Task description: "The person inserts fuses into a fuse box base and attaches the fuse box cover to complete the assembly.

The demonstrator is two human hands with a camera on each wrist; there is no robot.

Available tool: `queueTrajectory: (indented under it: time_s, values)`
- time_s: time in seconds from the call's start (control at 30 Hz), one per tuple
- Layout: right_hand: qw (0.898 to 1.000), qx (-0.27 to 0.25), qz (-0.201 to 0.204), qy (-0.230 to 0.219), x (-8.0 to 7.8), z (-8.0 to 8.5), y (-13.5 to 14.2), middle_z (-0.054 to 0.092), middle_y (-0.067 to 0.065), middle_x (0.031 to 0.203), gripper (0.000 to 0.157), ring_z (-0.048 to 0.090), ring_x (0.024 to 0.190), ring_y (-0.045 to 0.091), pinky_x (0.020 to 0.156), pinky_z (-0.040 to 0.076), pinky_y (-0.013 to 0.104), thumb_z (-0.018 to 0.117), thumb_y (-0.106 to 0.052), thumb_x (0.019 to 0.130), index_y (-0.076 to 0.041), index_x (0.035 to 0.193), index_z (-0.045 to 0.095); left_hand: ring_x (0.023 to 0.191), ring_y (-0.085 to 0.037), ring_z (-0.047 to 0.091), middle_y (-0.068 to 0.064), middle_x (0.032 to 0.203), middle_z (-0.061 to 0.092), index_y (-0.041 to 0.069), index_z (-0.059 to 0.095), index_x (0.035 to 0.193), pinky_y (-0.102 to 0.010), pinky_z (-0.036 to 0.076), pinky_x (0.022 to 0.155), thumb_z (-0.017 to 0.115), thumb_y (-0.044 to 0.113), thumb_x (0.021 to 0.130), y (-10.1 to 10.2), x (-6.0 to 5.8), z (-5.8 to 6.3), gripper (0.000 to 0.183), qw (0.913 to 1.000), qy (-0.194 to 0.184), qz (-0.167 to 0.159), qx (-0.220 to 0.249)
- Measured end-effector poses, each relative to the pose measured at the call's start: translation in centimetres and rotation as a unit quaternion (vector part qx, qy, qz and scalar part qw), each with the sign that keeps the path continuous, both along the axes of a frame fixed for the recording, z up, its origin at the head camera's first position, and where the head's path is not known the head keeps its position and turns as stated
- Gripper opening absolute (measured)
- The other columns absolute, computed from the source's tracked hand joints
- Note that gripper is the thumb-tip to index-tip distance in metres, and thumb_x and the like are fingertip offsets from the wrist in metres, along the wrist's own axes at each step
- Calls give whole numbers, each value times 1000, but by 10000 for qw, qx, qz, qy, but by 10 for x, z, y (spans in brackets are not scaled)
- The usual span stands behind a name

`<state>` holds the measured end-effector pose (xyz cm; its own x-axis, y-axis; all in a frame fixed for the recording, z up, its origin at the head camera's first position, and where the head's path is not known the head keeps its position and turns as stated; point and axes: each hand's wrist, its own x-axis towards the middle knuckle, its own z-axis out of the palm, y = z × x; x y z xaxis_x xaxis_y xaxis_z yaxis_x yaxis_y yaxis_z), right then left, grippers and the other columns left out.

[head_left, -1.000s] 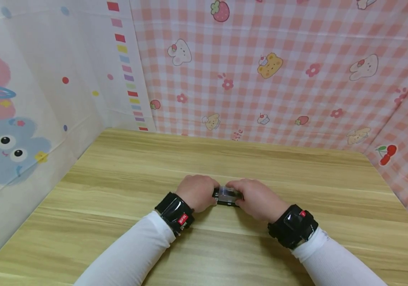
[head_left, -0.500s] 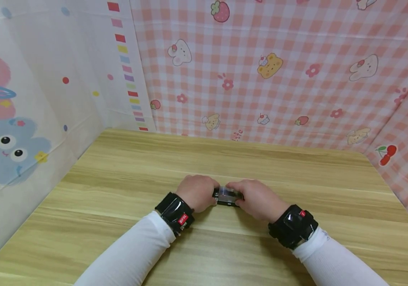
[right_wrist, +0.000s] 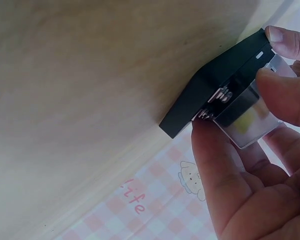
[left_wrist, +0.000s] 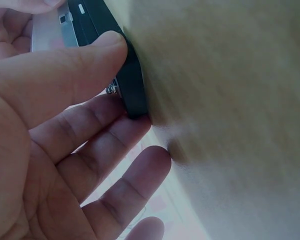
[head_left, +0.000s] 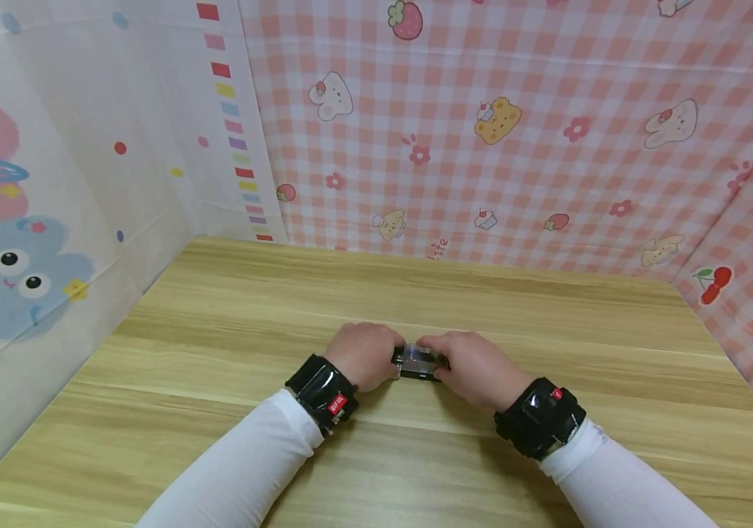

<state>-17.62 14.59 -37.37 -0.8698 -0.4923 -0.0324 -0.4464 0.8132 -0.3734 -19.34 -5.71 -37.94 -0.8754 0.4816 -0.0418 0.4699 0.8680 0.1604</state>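
Between my two hands, near the middle of the table, is a small black block (right_wrist: pixel 217 70) with a clear plastic cover (right_wrist: pixel 250 127) over it. Silvery metal screw-like parts (right_wrist: pixel 223 94) show at one uncovered end; its exact kind is unclear. My left hand (head_left: pixel 363 356) pinches one end of the black block, thumb on the near side and fingers opposite, as the left wrist view shows. My right hand (head_left: pixel 478 367) holds the clear cover between thumb and fingers. The block appears to rest on the table, its underside hidden.
The wood-grain table (head_left: pixel 376 469) extends around both hands. A pink checked cloth (head_left: pixel 534 66) hangs along the back and right, and a white printed cloth (head_left: pixel 152 95) on the left. Black straps (head_left: pixel 323 394) circle both wrists over white sleeves.
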Motion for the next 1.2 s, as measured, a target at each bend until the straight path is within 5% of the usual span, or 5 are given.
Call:
queueTrajectory:
  time_s: [1.2]
  values:
    - [9996, 103, 147, 197, 0, -1, -2, 77, -1, 110, 46, 67, 97, 11, 89, 59, 38, 80, -1, 89, -18, 131, 73, 78, -14, 63, 10, 90, 74, 25, 78, 100, -40, 51, 77, 86, 34, 86, -1, 0, 0, 19, 10000, 11, -8, -9]
